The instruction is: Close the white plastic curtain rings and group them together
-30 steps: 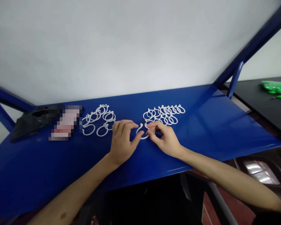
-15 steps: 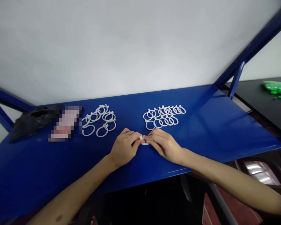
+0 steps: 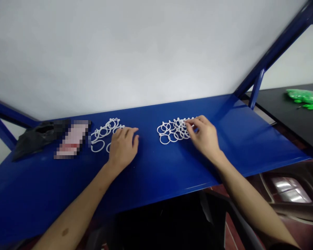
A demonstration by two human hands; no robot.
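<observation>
Right-side white rings (image 3: 169, 132) lie overlapping on blue tabletop (image 3: 151, 173). Right hand (image 3: 205, 137) at their 3 o'clock, thumb and index nearly together; can't tell if a ring's pinched. Looks like placing or straightening a ring; next move calls for light fingertips, neighbours undisturbed. Left-side white rings (image 3: 103, 135) at 9 o'clock; left hand (image 3: 122, 146) over their 4 o'clock edge, thumb and fingers apart, no ring seen gripped. Dark bag (image 3: 31, 140) farther at 9.
</observation>
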